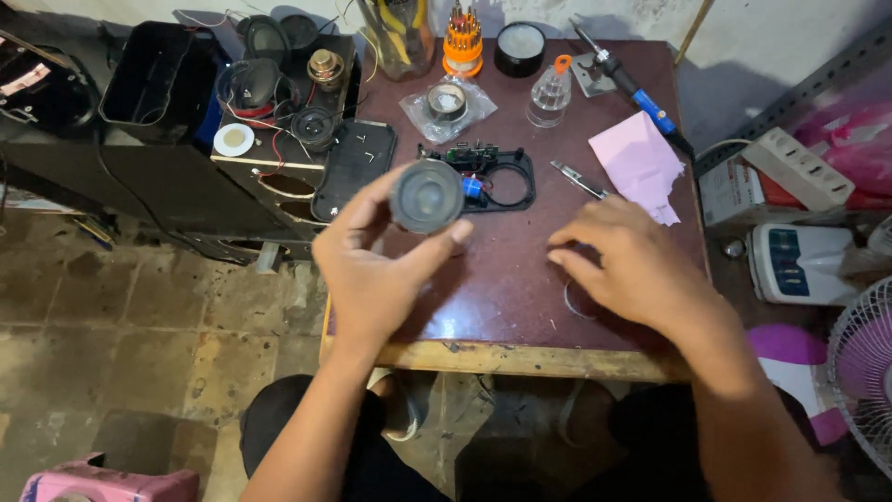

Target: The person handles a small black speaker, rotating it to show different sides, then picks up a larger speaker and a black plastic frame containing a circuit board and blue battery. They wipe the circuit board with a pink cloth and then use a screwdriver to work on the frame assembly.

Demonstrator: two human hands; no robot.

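While I watch from above, loose speakers point(279, 88) crowd the black cabinet at left | my left hand point(372, 270) pinches a round speaker driver point(426, 196) above the maroon table point(511, 288) | my right hand point(632, 270) rests unclenched, gripping nothing, near the pink paper point(641, 163).

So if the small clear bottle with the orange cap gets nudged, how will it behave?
The clear bottle stands upright on the table, narrowing toward its orange cap, so it would probably tip rather than slide. It looks like thin plastic, likely light. Tipped, its round body could roll toward the pink paper.
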